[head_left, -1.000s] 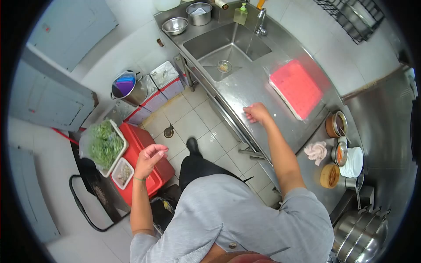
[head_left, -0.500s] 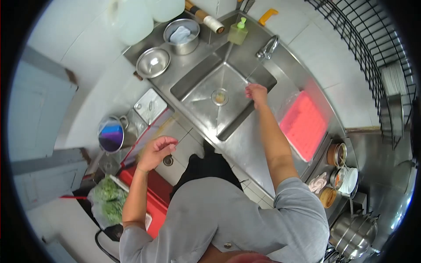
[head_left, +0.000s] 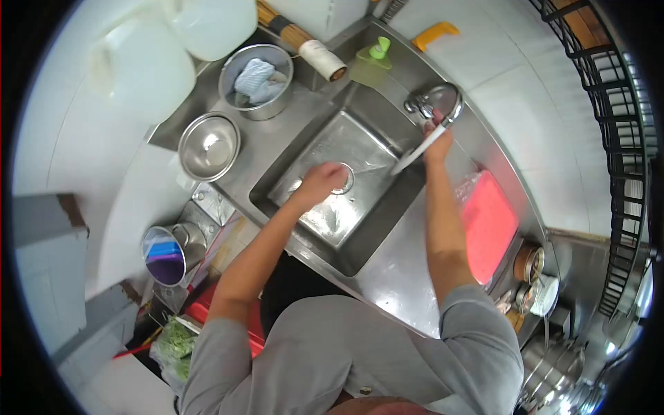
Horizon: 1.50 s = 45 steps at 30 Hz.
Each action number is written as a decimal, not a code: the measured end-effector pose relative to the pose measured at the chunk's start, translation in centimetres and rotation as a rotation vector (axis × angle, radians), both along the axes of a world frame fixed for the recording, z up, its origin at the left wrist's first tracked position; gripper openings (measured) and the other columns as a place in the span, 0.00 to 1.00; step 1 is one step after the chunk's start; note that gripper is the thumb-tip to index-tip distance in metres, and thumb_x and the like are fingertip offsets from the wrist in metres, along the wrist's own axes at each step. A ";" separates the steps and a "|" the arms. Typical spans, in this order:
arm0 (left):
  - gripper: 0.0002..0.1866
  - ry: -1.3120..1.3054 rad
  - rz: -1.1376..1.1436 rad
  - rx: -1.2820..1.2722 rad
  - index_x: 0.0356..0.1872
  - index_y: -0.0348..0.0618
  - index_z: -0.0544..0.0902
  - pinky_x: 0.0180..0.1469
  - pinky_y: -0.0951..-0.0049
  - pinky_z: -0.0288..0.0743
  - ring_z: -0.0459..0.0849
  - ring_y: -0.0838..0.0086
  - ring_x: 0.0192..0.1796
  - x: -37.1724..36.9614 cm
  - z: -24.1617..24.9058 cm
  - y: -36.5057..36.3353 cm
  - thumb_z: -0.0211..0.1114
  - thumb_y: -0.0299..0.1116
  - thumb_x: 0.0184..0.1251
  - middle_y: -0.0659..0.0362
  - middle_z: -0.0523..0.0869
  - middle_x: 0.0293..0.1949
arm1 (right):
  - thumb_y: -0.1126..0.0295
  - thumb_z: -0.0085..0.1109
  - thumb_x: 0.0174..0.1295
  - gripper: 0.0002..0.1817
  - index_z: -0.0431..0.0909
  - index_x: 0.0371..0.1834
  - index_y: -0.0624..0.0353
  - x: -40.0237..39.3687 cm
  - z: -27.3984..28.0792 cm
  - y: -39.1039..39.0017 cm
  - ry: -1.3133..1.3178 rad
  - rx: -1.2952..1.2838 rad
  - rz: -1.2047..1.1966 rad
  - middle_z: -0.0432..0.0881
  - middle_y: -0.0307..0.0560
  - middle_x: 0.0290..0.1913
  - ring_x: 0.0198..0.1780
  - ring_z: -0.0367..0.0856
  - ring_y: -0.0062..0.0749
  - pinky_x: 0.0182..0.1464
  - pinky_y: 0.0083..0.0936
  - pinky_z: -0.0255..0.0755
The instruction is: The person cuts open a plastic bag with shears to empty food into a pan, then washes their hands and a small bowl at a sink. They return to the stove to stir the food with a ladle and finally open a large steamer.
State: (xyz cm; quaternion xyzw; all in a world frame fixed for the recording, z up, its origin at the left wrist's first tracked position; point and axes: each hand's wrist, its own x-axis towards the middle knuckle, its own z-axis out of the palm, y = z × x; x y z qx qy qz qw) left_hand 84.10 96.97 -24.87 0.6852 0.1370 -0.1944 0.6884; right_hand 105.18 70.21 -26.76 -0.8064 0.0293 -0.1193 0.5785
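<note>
Standing by the sink, I note one bare hand over it and the other at its back edge. The right hand is up beside the tap, fingers close to its body and below the curved spout. A stream of water falls in front of it, so whether it grips a handle or merely rests there I cannot tell. The stream lands in the basin, to the right of the left hand. That left hand reaches low with fingers loosely bent by the drain (partly covered; contact unclear), and blur hides whether anything is pinched in it. The low reach presumably serves to bring the fingers near the basin floor. Beyond the left hand, farther left, a steel bowl and a pot with cloths inside sit on the counter, probably to leave the basin free. A soap bottle stands left of the right hand, seemingly for easy reach. Right of the right forearm lies a red board, likely set aside from the splash.
</note>
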 end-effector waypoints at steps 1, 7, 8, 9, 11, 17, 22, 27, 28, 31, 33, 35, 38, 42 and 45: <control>0.22 -0.017 0.012 -0.045 0.50 0.41 0.83 0.42 0.79 0.76 0.83 0.78 0.42 3.4 -1.9 -1.9 0.61 0.52 0.74 0.62 0.86 0.41 | 0.75 0.62 0.64 0.11 0.82 0.49 0.66 -0.9 -2.0 0.1 -0.001 0.171 -0.062 0.82 0.42 0.32 0.33 0.78 0.23 0.36 0.20 0.71; 0.32 0.344 0.121 -1.065 0.52 0.46 0.80 0.37 0.58 0.82 0.83 0.64 0.38 12.8 -4.4 -15.4 0.57 0.67 0.69 0.59 0.85 0.39 | 0.61 0.58 0.71 0.20 0.81 0.27 0.69 -9.1 0.4 5.8 0.200 0.032 -0.298 0.79 0.47 0.19 0.21 0.78 0.39 0.26 0.38 0.70; 0.32 0.386 0.038 -1.083 0.52 0.47 0.80 0.38 0.56 0.83 0.83 0.60 0.39 12.0 -2.5 -16.6 0.57 0.67 0.68 0.58 0.85 0.39 | 0.55 0.60 0.70 0.22 0.81 0.27 0.66 -7.4 0.6 4.8 0.115 -0.083 -0.363 0.79 0.49 0.19 0.23 0.77 0.39 0.29 0.38 0.69; 0.32 0.434 -0.035 -1.095 0.51 0.47 0.80 0.39 0.55 0.83 0.83 0.57 0.39 11.0 0.5 -16.6 0.57 0.68 0.68 0.57 0.85 0.38 | 0.50 0.58 0.69 0.24 0.82 0.29 0.63 -7.2 1.8 4.3 0.179 -0.080 -0.383 0.80 0.54 0.22 0.27 0.78 0.42 0.34 0.39 0.70; 0.29 0.428 -0.005 -1.069 0.51 0.49 0.80 0.41 0.54 0.84 0.84 0.53 0.45 12.2 3.0 -15.5 0.58 0.65 0.68 0.53 0.85 0.41 | 0.46 0.57 0.68 0.25 0.83 0.34 0.62 -7.5 2.5 4.4 0.161 -0.251 -0.353 0.82 0.60 0.28 0.32 0.80 0.46 0.40 0.42 0.72; 0.18 0.158 -0.085 -0.604 0.37 0.45 0.76 0.42 0.58 0.79 0.85 0.69 0.37 12.6 2.7 -15.8 0.57 0.50 0.75 0.54 0.84 0.37 | 0.50 0.51 0.69 0.23 0.78 0.47 0.62 -9.0 1.2 2.7 0.186 -0.288 -0.256 0.85 0.58 0.42 0.44 0.84 0.53 0.47 0.45 0.77; 0.20 0.243 -0.167 -0.745 0.52 0.48 0.80 0.52 0.63 0.79 0.84 0.70 0.49 13.0 1.1 -12.4 0.54 0.53 0.78 0.58 0.85 0.47 | 0.52 0.45 0.74 0.24 0.81 0.53 0.62 -9.5 2.7 5.1 0.210 0.083 0.040 0.86 0.53 0.37 0.36 0.84 0.39 0.42 0.36 0.77; 0.28 -0.105 -0.414 -0.192 0.67 0.42 0.74 0.59 0.65 0.74 0.81 0.69 0.58 10.9 1.5 -1.1 0.56 0.51 0.77 0.55 0.84 0.56 | 0.54 0.61 0.62 0.18 0.88 0.37 0.58 -8.3 -7.0 2.3 0.388 -0.222 0.160 0.88 0.52 0.34 0.37 0.87 0.41 0.45 0.35 0.79; 0.27 -0.123 -0.276 -0.135 0.67 0.41 0.74 0.59 0.66 0.74 0.81 0.70 0.58 9.4 2.1 2.7 0.56 0.50 0.77 0.55 0.84 0.56 | 0.56 0.64 0.58 0.16 0.88 0.39 0.57 -9.0 -10.6 3.7 0.456 -0.475 0.221 0.88 0.53 0.38 0.41 0.87 0.42 0.48 0.36 0.79; 0.26 -0.073 -0.040 -0.125 0.67 0.41 0.74 0.60 0.68 0.73 0.82 0.72 0.57 4.0 6.2 9.8 0.56 0.48 0.77 0.55 0.84 0.56 | 0.57 0.68 0.54 0.15 0.89 0.41 0.51 -9.0 -19.0 6.1 0.641 -0.987 0.396 0.87 0.50 0.49 0.49 0.87 0.44 0.53 0.38 0.80; 0.25 -0.099 -0.007 -0.097 0.66 0.39 0.74 0.59 0.69 0.73 0.82 0.71 0.57 -0.6 7.7 12.8 0.55 0.46 0.78 0.54 0.84 0.56 | 0.56 0.69 0.53 0.16 0.89 0.40 0.53 -9.3 -22.0 7.0 0.666 -1.046 0.378 0.87 0.52 0.49 0.49 0.87 0.46 0.54 0.39 0.80; 0.24 -0.053 0.064 -0.107 0.66 0.36 0.73 0.58 0.69 0.73 0.82 0.69 0.57 -5.2 8.4 14.8 0.52 0.43 0.79 0.52 0.84 0.55 | 0.57 0.69 0.53 0.17 0.88 0.41 0.56 -10.0 -22.9 8.3 0.656 -1.098 0.416 0.87 0.53 0.49 0.50 0.87 0.47 0.54 0.40 0.80; 0.24 -0.021 0.156 -0.123 0.66 0.34 0.73 0.58 0.68 0.73 0.83 0.67 0.56 -10.6 9.1 16.4 0.52 0.41 0.79 0.51 0.84 0.55 | 0.58 0.67 0.55 0.19 0.85 0.46 0.58 -10.1 -20.8 10.5 0.567 -1.178 0.525 0.86 0.56 0.49 0.52 0.86 0.48 0.56 0.40 0.80; 0.24 -0.005 0.226 -0.151 0.66 0.33 0.73 0.58 0.67 0.73 0.83 0.65 0.56 -15.4 8.5 16.7 0.52 0.42 0.79 0.50 0.84 0.55 | 0.64 0.61 0.60 0.16 0.82 0.49 0.59 -9.3 -22.9 11.1 0.510 -1.250 0.525 0.85 0.56 0.51 0.54 0.85 0.49 0.58 0.41 0.79; 0.25 0.002 0.249 -0.146 0.65 0.32 0.72 0.58 0.66 0.74 0.84 0.64 0.57 -16.7 9.4 16.2 0.54 0.43 0.78 0.50 0.84 0.54 | 0.66 0.59 0.61 0.15 0.82 0.49 0.58 -9.4 -23.6 11.4 0.484 -1.201 0.494 0.84 0.55 0.52 0.55 0.84 0.50 0.58 0.42 0.79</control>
